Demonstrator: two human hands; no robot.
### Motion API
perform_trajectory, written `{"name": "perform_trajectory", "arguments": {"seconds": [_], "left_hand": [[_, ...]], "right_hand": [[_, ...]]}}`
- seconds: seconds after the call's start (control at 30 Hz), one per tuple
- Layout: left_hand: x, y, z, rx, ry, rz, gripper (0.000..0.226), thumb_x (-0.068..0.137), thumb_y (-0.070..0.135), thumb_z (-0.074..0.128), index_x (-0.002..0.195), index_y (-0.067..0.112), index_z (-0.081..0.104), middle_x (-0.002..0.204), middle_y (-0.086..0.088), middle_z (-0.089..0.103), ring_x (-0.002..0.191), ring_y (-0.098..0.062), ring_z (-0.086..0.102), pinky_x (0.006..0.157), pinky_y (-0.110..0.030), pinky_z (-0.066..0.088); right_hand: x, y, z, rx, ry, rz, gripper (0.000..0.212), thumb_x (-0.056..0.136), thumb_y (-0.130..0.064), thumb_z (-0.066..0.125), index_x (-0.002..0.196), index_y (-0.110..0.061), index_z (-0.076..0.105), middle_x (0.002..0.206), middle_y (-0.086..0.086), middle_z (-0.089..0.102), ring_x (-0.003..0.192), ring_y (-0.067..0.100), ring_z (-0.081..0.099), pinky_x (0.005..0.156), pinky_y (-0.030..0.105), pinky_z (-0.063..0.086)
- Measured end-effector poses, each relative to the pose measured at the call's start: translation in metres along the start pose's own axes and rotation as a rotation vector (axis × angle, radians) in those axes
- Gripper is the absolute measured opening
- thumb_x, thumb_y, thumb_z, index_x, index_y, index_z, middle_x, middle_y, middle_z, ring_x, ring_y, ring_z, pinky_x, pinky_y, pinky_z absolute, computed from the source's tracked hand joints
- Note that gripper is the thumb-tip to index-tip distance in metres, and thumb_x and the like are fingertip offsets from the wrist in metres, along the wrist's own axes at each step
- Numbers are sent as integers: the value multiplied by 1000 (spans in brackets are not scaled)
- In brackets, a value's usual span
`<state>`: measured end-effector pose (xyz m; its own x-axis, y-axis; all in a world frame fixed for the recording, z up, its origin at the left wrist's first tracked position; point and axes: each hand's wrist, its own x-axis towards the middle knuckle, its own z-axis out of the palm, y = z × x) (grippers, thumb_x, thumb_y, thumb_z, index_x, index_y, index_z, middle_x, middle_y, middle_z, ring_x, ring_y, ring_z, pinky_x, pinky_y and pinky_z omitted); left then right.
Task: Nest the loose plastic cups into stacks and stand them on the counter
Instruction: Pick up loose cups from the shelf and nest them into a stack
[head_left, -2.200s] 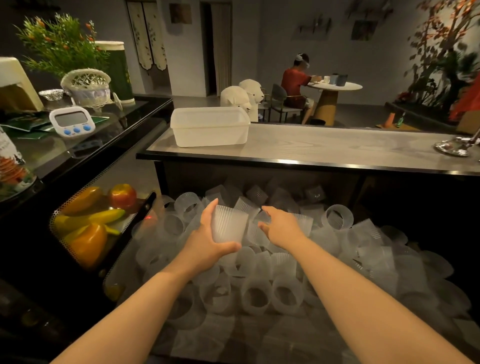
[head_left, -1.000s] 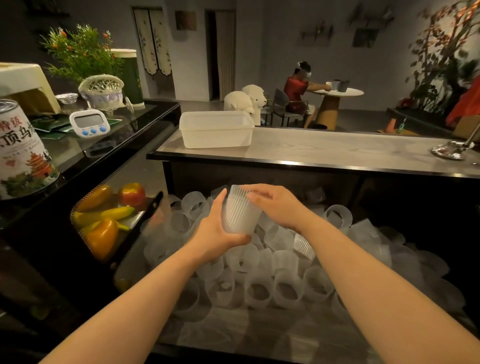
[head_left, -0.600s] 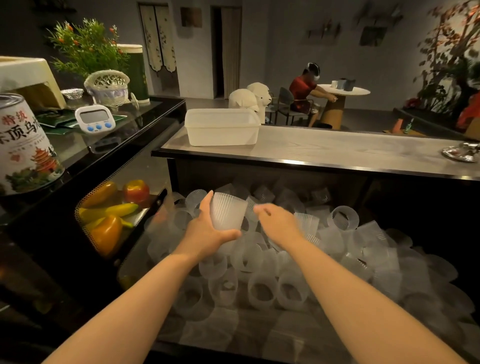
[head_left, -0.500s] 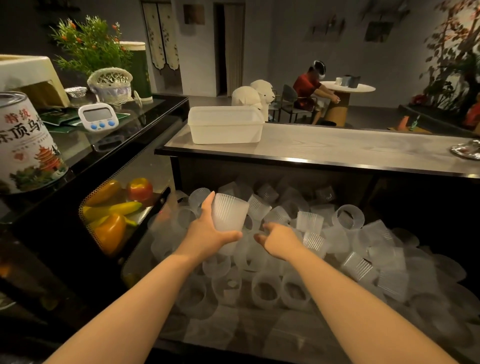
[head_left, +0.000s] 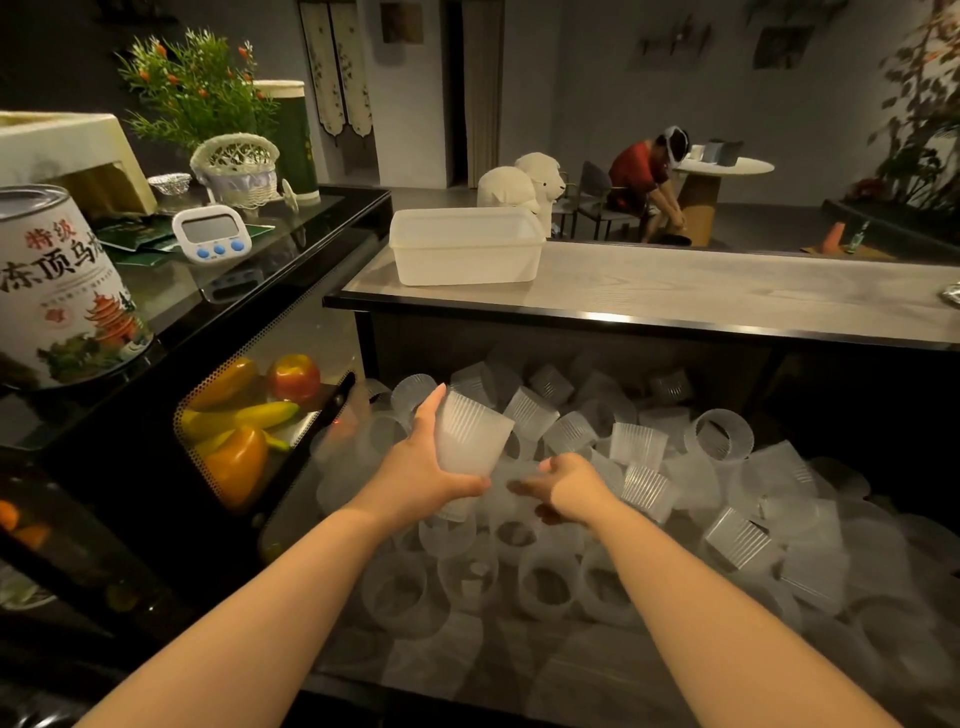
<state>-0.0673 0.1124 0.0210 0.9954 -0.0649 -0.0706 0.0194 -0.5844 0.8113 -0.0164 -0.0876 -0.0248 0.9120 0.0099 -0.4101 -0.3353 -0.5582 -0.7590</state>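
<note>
Dim room before me: grey wall (head_left: 597, 78) with a dark doorway (head_left: 457, 93); right of the doorway, a round table (head_left: 724, 167) and chair (head_left: 592, 187).

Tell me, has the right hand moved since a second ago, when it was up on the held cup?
Yes. The right hand has come off the cup stack held by the left hand and dropped toward the loose cups, farther below the counter edge.

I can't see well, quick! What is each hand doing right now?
Left hand: holding a nested cup stack.
Right hand: down among the loose cups, fingers curled; whether it grips one cannot be told.
</note>
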Motion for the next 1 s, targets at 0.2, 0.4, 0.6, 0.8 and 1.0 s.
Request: {"name": "perform_trajectory", "arguments": {"seconds": [0.2, 0.4, 0.6, 0.8, 1.0], "left_hand": [[-7, 12, 2, 30, -39, 27, 119, 75, 32, 87, 153, 51, -1, 146, 3, 33, 117, -21, 49, 85, -27, 50], [-17, 36, 16, 71, -93, 129, 120, 75, 34, 87, 154, 48, -3, 132, 9, 32, 102, -12, 50, 76, -23, 49], [-26, 58, 24, 62, -86, 198, 122, 74, 38, 87, 154, 48, -5, 147, 9, 33, 98, -6, 51, 68, -14, 48], [-26, 82, 32, 95, -33, 232, 121, 74, 41, 86, 156, 45, -4, 149, 0, 41, 105, -14, 52, 84, -26, 51], [-14, 89, 42, 63, 10, 233, 124, 76, 42, 85, 154, 50, -10, 147, -4, 44, 107, -16, 50, 93, -35, 50]], "right_hand": [[-31, -28, -55, 233, 409, -408, 23, 96, -34, 59, 108, -18, 71, 74, -1, 69, 58, 7, 61, 69, 34, 59], [-95, -59, -88, 414, 298, -594, 17, 95, -22, 62, 109, -20, 71, 82, 3, 68, 56, 4, 56, 61, 18, 53], [-112, -48, -99, 246, 259, -572, 21, 93, -25, 65, 112, -25, 73, 92, -4, 72, 62, 5, 56, 64, 22, 56], [-123, -47, -109, 57, 111, -600, 22, 97, -27, 57, 114, -25, 72, 89, -26, 67, 63, -8, 56, 63, 14, 50], [-105, -35, -121, 57, 257, -585, 41, 101, -44, 43, 108, -16, 73, 87, 7, 64, 68, 8, 57, 70, 27, 50]]}}
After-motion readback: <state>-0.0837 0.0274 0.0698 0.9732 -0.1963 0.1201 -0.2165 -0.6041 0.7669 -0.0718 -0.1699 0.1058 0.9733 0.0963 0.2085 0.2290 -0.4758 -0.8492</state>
